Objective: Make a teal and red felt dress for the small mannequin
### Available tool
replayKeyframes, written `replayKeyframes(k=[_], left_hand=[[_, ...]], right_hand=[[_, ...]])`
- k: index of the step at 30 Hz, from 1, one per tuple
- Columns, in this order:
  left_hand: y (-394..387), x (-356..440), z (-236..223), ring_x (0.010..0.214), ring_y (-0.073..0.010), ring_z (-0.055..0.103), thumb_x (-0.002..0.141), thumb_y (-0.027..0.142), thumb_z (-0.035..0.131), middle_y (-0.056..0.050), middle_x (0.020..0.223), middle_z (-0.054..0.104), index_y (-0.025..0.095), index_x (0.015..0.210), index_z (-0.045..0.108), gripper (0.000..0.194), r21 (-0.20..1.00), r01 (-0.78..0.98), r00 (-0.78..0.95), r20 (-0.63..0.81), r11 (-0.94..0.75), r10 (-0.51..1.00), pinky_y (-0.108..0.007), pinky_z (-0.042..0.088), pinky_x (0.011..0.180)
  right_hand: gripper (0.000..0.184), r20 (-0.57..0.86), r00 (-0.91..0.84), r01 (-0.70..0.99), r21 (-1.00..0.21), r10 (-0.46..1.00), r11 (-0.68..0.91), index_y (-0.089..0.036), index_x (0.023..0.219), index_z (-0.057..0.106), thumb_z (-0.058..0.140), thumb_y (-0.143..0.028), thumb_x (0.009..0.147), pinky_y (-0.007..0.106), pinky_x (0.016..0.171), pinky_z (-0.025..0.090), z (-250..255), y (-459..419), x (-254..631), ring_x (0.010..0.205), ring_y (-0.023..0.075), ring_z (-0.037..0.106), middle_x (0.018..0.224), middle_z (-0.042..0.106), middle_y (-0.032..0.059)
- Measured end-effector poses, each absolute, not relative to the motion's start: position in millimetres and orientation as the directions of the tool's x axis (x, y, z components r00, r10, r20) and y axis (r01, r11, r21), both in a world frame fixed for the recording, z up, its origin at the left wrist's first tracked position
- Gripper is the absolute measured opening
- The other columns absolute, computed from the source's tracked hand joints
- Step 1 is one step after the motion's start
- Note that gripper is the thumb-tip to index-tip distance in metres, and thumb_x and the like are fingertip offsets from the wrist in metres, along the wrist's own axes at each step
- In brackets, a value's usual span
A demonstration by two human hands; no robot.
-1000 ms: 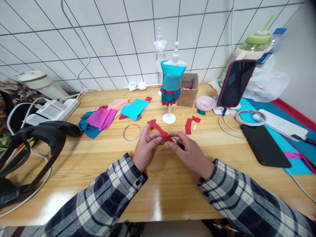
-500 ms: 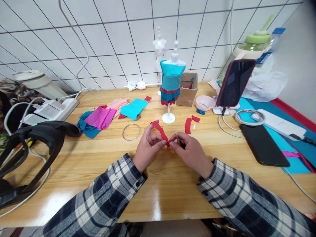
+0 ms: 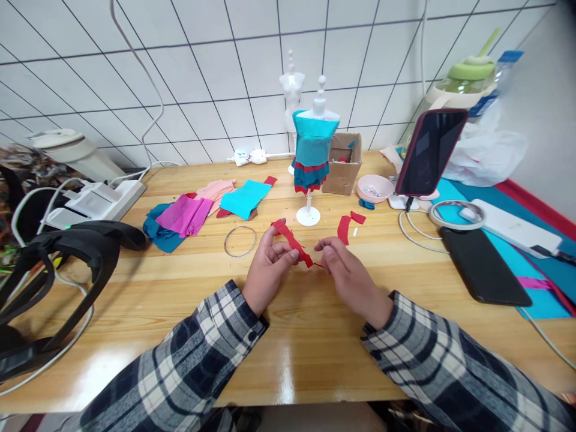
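Note:
My left hand [image 3: 267, 268] is closed on a narrow strip of red cloth [image 3: 292, 241], thumb on top and forefinger stretched along it. A thin red thread [image 3: 317, 264] runs from the strip's frayed lower end to my right hand [image 3: 348, 273]. That hand is closed, thumb against forefinger; the dark-handled slim tool seen in it earlier is hidden now. Just beyond my hands stands a small white dress form [image 3: 308, 216] wearing a turquoise top [image 3: 312, 141] and a layered blue and red frill [image 3: 310, 175]. Two red scraps [image 3: 344, 230] lie beyond my right hand.
Cloth pieces [image 3: 186, 215] and a metal ring [image 3: 240, 241] lie left. A cardboard box [image 3: 342, 177], a pink bowl [image 3: 375, 187] of small beads and a propped phone [image 3: 432, 153] stand at back right. A black phone [image 3: 483, 264] lies right, a black headset [image 3: 90, 240] left.
My right hand has turned and drawn slightly away from the strip's end, which it was touching. A thread now spans the gap. The dark tool handle has gone out of sight.

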State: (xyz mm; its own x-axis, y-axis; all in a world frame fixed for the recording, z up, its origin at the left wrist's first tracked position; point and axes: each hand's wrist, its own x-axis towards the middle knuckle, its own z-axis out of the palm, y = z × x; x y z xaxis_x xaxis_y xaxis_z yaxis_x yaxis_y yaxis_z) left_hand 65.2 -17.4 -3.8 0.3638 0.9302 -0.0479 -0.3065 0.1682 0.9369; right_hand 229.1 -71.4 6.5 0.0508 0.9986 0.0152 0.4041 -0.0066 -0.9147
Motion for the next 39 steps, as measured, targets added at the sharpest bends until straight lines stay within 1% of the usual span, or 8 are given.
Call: replayKeyframes(k=[2, 4, 6, 8, 13, 18, 26, 39], left_hand=[[-17.4, 65.5, -3.5, 0.073, -0.0134, 0.066, 0.077, 0.023, 0.072, 0.002, 0.077, 0.069, 0.021, 0.140, 0.035, 0.073, 0.938, -0.312, 0.347, -0.037, 0.153, 0.937, -0.027, 0.049, 0.075], [-18.0, 66.1, -1.8, 0.074, -0.0125, 0.065, 0.076, 0.023, 0.073, 0.002, 0.076, 0.069, 0.022, 0.140, 0.034, 0.074, 0.943, -0.305, 0.328, -0.026, 0.132, 0.944, -0.026, 0.048, 0.075], [-19.2, 66.7, 0.7, 0.073, -0.0122, 0.065, 0.076, 0.024, 0.074, 0.003, 0.075, 0.068, 0.022, 0.141, 0.032, 0.077, 0.954, -0.278, 0.323, -0.017, 0.113, 0.946, -0.025, 0.048, 0.075], [-20.7, 67.1, 3.0, 0.072, -0.0123, 0.064, 0.076, 0.025, 0.074, 0.003, 0.074, 0.067, 0.022, 0.142, 0.030, 0.079, 0.965, -0.244, 0.322, -0.013, 0.096, 0.947, -0.025, 0.047, 0.073], [-22.6, 67.8, 4.6, 0.070, -0.0118, 0.061, 0.078, 0.023, 0.072, 0.003, 0.075, 0.065, 0.022, 0.144, 0.026, 0.081, 0.977, -0.202, 0.320, 0.000, 0.068, 0.948, -0.025, 0.046, 0.070], [-22.8, 67.6, 3.2, 0.072, -0.0133, 0.062, 0.079, 0.022, 0.071, 0.002, 0.075, 0.064, 0.024, 0.144, 0.026, 0.079, 0.982, -0.186, 0.349, 0.029, 0.039, 0.937, -0.027, 0.048, 0.071], [-23.9, 66.2, 0.5, 0.076, -0.0134, 0.062, 0.082, 0.023, 0.068, 0.001, 0.078, 0.064, 0.022, 0.145, 0.023, 0.078, 0.993, -0.106, 0.383, 0.086, -0.049, 0.920, -0.028, 0.048, 0.077], [-25.0, 67.0, 1.1, 0.073, -0.0131, 0.061, 0.080, 0.025, 0.070, 0.002, 0.076, 0.064, 0.021, 0.146, 0.023, 0.080, 0.992, -0.120, 0.381, 0.080, -0.037, 0.921, -0.027, 0.048, 0.073]], right_hand=[[0.031, -0.029, -0.034, 0.396, -0.918, 0.999, -0.013, -0.022, 0.107, 0.050, 0.031, -0.045, 0.098, 0.030, 0.066, 0.045, 4.9, -72.9, 225.5, 0.069, 0.0152, 0.058, 0.076, 0.058, 0.0002], [0.032, -0.094, -0.102, 0.337, -0.940, 0.990, -0.055, -0.023, 0.113, 0.047, 0.033, -0.047, 0.098, 0.027, 0.058, 0.045, 4.7, -74.2, 222.3, 0.057, 0.0136, 0.057, 0.069, 0.058, -0.0028], [0.036, -0.149, -0.126, 0.294, -0.950, 0.981, -0.107, -0.023, 0.115, 0.045, 0.030, -0.051, 0.098, 0.025, 0.052, 0.042, 6.1, -75.5, 220.2, 0.048, 0.0126, 0.055, 0.059, 0.056, -0.0056], [0.037, -0.156, -0.118, 0.327, -0.939, 0.981, -0.110, -0.023, 0.111, 0.046, 0.027, -0.052, 0.098, 0.024, 0.050, 0.040, 8.1, -76.7, 219.5, 0.045, 0.0122, 0.052, 0.054, 0.052, -0.0070], [0.032, -0.098, -0.137, 0.434, -0.900, 0.986, -0.029, -0.023, 0.103, 0.048, 0.028, -0.047, 0.099, 0.025, 0.053, 0.036, 11.6, -78.8, 219.2, 0.049, 0.0120, 0.048, 0.058, 0.050, -0.0058], [0.029, -0.098, -0.153, 0.456, -0.890, 0.983, -0.018, -0.022, 0.100, 0.046, 0.028, -0.045, 0.100, 0.026, 0.055, 0.035, 13.4, -79.6, 218.8, 0.054, 0.0128, 0.049, 0.063, 0.052, -0.0041], [0.028, -0.083, -0.153, 0.499, -0.867, 0.985, 0.005, -0.022, 0.097, 0.044, 0.028, -0.044, 0.100, 0.026, 0.056, 0.031, 10.9, -78.4, 219.3, 0.058, 0.0137, 0.049, 0.066, 0.051, -0.0026], [0.027, -0.084, -0.147, 0.558, -0.830, 0.986, 0.012, -0.024, 0.091, 0.044, 0.028, -0.044, 0.100, 0.027, 0.057, 0.029, 9.5, -76.9, 220.3, 0.059, 0.0148, 0.049, 0.064, 0.051, -0.0033]])
